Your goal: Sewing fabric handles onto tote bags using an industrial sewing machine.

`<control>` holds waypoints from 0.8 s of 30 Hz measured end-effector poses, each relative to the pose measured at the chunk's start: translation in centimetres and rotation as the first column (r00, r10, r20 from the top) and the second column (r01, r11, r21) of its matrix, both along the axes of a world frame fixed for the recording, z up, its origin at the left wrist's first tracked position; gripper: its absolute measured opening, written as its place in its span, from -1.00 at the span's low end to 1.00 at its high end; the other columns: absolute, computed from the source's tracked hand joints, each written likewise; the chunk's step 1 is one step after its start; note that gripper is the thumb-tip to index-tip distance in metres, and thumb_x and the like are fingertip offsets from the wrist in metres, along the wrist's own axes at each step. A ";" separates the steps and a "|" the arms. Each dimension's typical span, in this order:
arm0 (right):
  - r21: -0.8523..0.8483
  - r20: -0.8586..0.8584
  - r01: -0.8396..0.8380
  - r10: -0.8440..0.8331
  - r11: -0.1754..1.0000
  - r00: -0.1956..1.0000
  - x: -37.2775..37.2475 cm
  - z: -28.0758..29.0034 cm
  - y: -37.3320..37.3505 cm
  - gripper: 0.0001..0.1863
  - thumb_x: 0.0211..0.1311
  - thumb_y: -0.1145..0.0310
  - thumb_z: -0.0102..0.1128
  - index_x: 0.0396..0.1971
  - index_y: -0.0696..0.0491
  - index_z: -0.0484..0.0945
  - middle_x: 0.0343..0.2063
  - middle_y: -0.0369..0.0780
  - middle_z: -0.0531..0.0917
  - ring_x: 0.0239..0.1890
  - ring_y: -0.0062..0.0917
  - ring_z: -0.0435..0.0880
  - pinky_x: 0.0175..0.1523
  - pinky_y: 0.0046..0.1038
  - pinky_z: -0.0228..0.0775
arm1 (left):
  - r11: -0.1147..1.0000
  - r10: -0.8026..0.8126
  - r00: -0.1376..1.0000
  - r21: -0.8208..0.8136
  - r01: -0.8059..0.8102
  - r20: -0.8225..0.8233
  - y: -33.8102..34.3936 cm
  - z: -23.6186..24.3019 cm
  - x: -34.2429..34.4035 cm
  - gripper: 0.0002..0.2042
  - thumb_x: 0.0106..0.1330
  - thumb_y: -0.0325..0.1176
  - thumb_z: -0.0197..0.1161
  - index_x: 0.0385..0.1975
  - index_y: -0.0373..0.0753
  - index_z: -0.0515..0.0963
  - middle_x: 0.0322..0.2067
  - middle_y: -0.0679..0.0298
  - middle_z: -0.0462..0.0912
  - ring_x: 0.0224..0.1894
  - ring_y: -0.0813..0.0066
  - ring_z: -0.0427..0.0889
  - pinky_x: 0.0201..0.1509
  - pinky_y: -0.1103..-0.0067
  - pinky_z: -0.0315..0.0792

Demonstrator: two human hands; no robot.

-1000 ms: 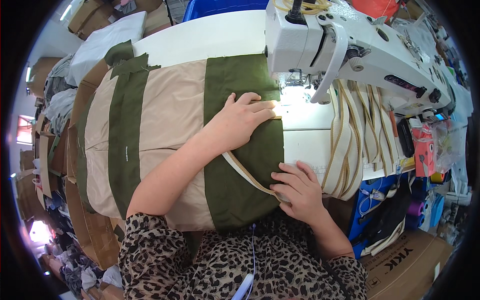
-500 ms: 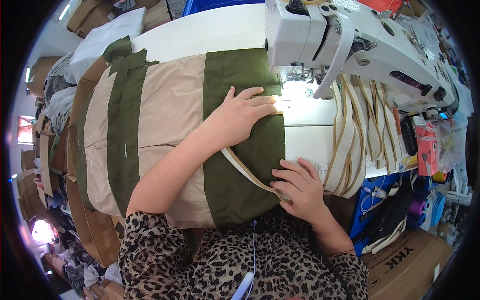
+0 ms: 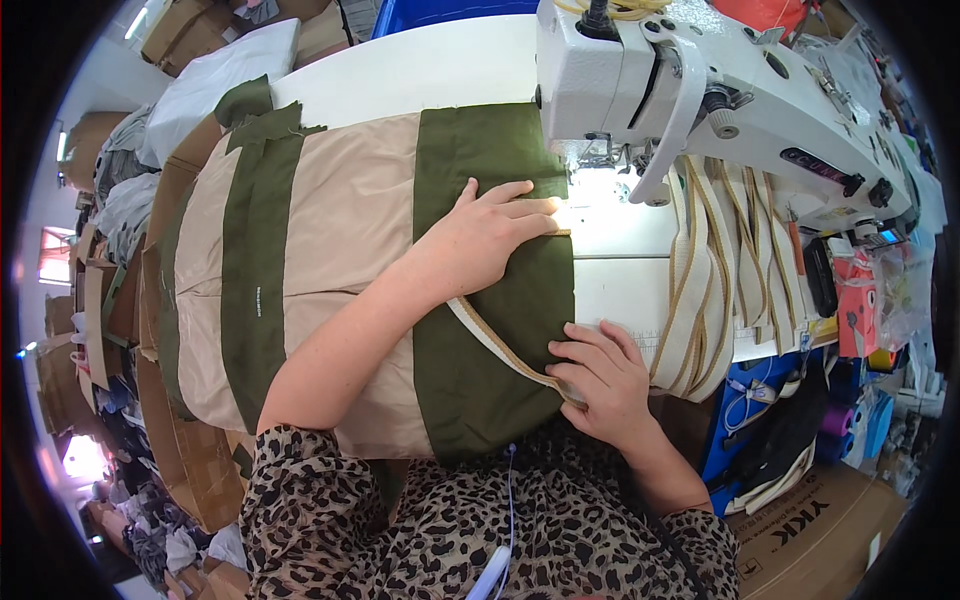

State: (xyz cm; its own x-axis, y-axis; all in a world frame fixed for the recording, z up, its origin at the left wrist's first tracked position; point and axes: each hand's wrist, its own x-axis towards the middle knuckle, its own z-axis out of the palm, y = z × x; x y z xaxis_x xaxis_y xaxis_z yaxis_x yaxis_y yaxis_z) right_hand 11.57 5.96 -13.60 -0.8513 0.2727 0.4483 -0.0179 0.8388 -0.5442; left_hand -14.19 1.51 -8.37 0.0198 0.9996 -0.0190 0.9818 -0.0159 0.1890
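Observation:
A green and beige fabric panel [image 3: 350,190] lies across the white sewing table. My left hand [image 3: 485,240] rests on its green right band with fingers stretched out, pressing a white and tan webbing strap [image 3: 487,335] against the cloth. A short end of the strap shows beyond my fingers, close to the lit needle area. From under my left palm the strap curves down to my right hand [image 3: 603,380], whose thumb and fingers are closed on it at the panel's lower right edge. The sewing machine [image 3: 640,90] stands just beyond my left fingertips.
Several loops of similar webbing [image 3: 700,290] hang over the table right of the panel. A black case [image 3: 819,275] and a red box [image 3: 856,300] stand farther right. Cardboard boxes [image 3: 185,440] border the left side, and another carton [image 3: 820,530] sits at lower right.
The whole view has shifted slightly, moving everything a little down and right in the picture. Both hands keep their places on the strap and panel.

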 end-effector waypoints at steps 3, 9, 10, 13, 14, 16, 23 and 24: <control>-0.020 0.016 0.021 -0.021 1.000 1.000 0.0 0.1 0.1 -0.67 -0.18 0.44 0.42 -0.29 -0.02 0.62 -0.04 -0.31 0.67 0.20 -0.40 0.59 0.37 -0.14 0.25 | 1.000 -0.006 1.000 0.004 0.006 0.001 0.6 -0.2 -0.2 -0.48 0.17 -0.69 0.08 0.13 -0.07 0.55 0.26 0.34 0.51 0.44 0.20 0.30 0.40 -0.13 0.26; -0.042 0.046 0.047 -0.045 0.998 0.998 0.0 0.5 0.3 -0.65 -0.18 0.47 0.40 -0.26 0.00 0.61 -0.02 -0.28 0.66 0.24 -0.39 0.56 0.41 -0.11 0.19 | 1.000 -0.001 1.000 0.002 0.001 0.027 1.3 -0.2 -0.4 -0.50 0.18 -0.69 0.06 0.11 -0.10 0.56 0.23 0.31 0.54 0.44 0.17 0.31 0.39 -0.16 0.25; -0.035 0.042 0.052 -0.050 0.998 0.998 0.0 0.5 0.3 -0.65 -0.18 0.47 0.40 -0.26 0.00 0.61 -0.02 -0.28 0.66 0.24 -0.39 0.56 0.41 -0.11 0.19 | 1.000 0.000 1.000 0.003 0.000 0.024 1.3 -0.2 -0.4 -0.49 0.17 -0.69 0.07 0.11 -0.09 0.56 0.23 0.31 0.54 0.44 0.17 0.31 0.38 -0.17 0.25; -0.066 0.053 0.048 -0.044 0.997 0.998 0.2 0.3 0.1 -0.65 -0.17 0.47 0.40 -0.25 -0.01 0.62 -0.02 -0.29 0.66 0.24 -0.38 0.56 0.43 -0.10 0.18 | 1.000 -0.012 0.999 0.006 0.012 0.034 1.1 -0.5 -0.3 -0.48 0.15 -0.70 0.08 0.12 -0.09 0.56 0.22 0.31 0.54 0.44 0.16 0.31 0.37 -0.19 0.25; -0.063 0.051 0.046 -0.043 0.997 0.998 0.2 0.3 0.1 -0.65 -0.17 0.47 0.40 -0.25 -0.01 0.62 -0.02 -0.29 0.66 0.24 -0.38 0.56 0.43 -0.10 0.18 | 1.000 -0.014 0.999 0.009 0.014 0.029 1.1 -0.6 -0.4 -0.47 0.14 -0.71 0.09 0.12 -0.08 0.55 0.22 0.32 0.54 0.44 0.16 0.30 0.37 -0.20 0.25; -0.074 0.055 0.054 -0.050 0.996 0.997 0.1 0.4 0.0 -0.66 -0.16 0.47 0.40 -0.26 -0.01 0.62 -0.02 -0.29 0.66 0.24 -0.38 0.56 0.43 -0.10 0.18 | 1.000 -0.013 1.000 0.008 0.013 0.022 1.1 -0.5 -0.5 -0.47 0.14 -0.70 0.10 0.12 -0.08 0.55 0.22 0.32 0.54 0.44 0.17 0.30 0.37 -0.19 0.25; -0.066 0.056 0.063 -0.059 0.996 0.997 -0.1 0.4 0.2 -0.67 -0.16 0.48 0.39 -0.27 0.00 0.63 -0.02 -0.28 0.67 0.23 -0.38 0.57 0.42 -0.10 0.19 | 1.000 -0.007 1.000 0.010 0.007 0.002 1.5 -0.3 -0.4 -0.47 0.14 -0.69 0.10 0.13 -0.07 0.55 0.22 0.32 0.53 0.44 0.19 0.30 0.39 -0.17 0.25; -0.066 0.048 0.065 -0.062 0.996 0.997 -0.1 0.3 0.2 -0.67 -0.17 0.48 0.39 -0.28 0.00 0.63 -0.02 -0.28 0.67 0.23 -0.38 0.58 0.42 -0.09 0.19 | 1.000 -0.007 1.000 0.007 0.007 0.006 1.5 -0.2 -0.4 -0.47 0.14 -0.69 0.10 0.13 -0.07 0.55 0.22 0.32 0.53 0.44 0.19 0.30 0.39 -0.17 0.25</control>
